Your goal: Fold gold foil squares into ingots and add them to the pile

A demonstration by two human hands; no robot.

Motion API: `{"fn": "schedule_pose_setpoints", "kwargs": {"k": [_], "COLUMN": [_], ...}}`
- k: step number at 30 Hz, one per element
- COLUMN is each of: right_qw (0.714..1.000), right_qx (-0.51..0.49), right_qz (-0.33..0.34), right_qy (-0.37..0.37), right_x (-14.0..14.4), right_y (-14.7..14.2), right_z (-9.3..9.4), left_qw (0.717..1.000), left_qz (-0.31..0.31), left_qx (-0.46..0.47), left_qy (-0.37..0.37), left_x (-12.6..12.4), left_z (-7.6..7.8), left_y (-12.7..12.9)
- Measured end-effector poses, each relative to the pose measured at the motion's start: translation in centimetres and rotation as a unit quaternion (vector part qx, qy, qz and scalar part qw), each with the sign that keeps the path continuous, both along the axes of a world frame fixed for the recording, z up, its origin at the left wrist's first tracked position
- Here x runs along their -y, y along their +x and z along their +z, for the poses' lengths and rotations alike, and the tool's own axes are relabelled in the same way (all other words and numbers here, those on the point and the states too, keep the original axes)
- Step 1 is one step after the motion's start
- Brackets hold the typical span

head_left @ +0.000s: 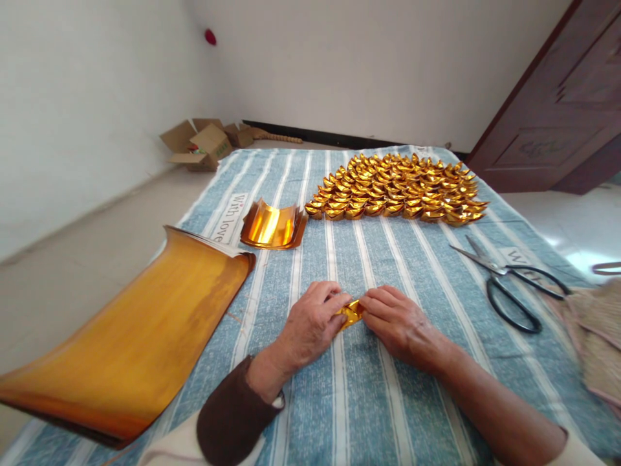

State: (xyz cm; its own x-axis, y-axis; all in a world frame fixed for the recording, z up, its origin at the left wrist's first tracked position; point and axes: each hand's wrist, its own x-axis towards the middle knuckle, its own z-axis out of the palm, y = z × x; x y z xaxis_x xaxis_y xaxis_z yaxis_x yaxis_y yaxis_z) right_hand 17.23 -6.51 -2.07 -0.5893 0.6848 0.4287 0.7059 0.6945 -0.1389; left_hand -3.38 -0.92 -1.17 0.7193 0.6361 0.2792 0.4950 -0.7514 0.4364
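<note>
My left hand (310, 327) and my right hand (398, 323) meet over the striped cloth (359, 401), both pinching a small folded piece of gold foil paper (351, 313) between the fingertips. Only a little of the paper shows between the fingers. Farther back lies a large spread of finished gold paper ingots (398, 188) in tight rows. A short curled stack of cut gold sheets (272, 224) rests to the left of the ingots.
A big curved stack of gold foil sheets (130, 343) hangs over the left edge. Black-handled scissors (509, 281) lie at the right. A woven tan item (599, 330) sits at the far right. Cardboard boxes (201, 144) stand on the floor by the wall; a dark wooden door (557, 110) is at right.
</note>
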Motion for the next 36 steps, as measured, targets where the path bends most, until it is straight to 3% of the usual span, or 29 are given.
{"fn": "schedule_pose_setpoints", "kwargs": {"k": [11, 24, 36], "right_qw": [1.0, 1.0, 1.0], "right_qx": [-0.002, -0.003, -0.002], "right_qz": [0.001, 0.013, 0.011], "right_qy": [-0.01, -0.02, -0.019], "right_x": [0.04, 0.14, 0.07], "right_y": [0.02, 0.29, 0.32], "right_z": [0.27, 0.14, 0.2], "left_qw": [0.999, 1.0, 0.998], "left_qz": [0.009, 0.006, -0.014], "left_qx": [0.04, 0.011, -0.018], "left_qy": [0.012, -0.003, 0.058], "left_x": [-0.06, 0.02, 0.05], "left_z": [-0.45, -0.13, -0.68], "left_y": [-0.04, -0.07, -0.09]}}
